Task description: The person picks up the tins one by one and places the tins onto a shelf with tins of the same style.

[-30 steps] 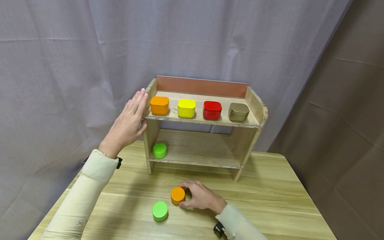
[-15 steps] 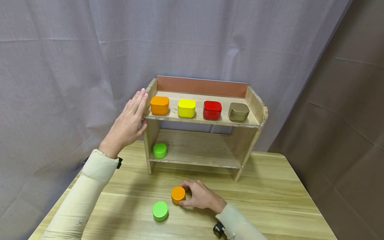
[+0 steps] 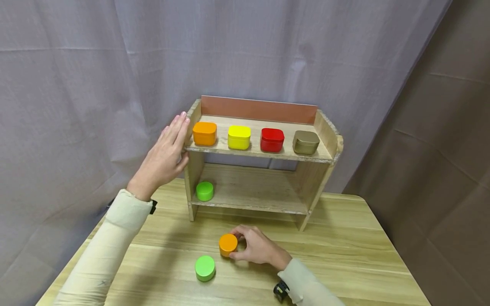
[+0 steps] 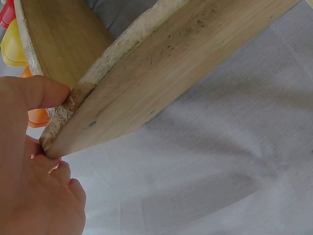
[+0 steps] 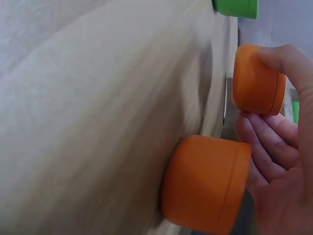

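Note:
My right hand (image 3: 260,247) pinches a round orange tin (image 3: 228,244) between thumb and fingers, in front of the shelf. In the right wrist view the held tin (image 5: 257,81) seems just off the table, and a second orange tin (image 5: 205,183) stands nearer the wrist; the head view hides it. A round green tin (image 3: 205,267) stands to the left of the held one. Straight fingers of my left hand (image 3: 160,155) rest along the left side of the wooden shelf (image 3: 249,187), with the thumb touching the panel's front edge (image 4: 73,98).
On the top board stand rounded-square tins: orange (image 3: 204,134), yellow (image 3: 239,137), red (image 3: 272,140) and olive (image 3: 306,142). Another green tin (image 3: 204,191) sits at the lower board's left end. Grey curtains (image 3: 245,51) hang behind the table (image 3: 344,255).
The right hand and its orange tin have shifted slightly toward the shelf. The left hand stays against the side panel, and the other tins keep their places.

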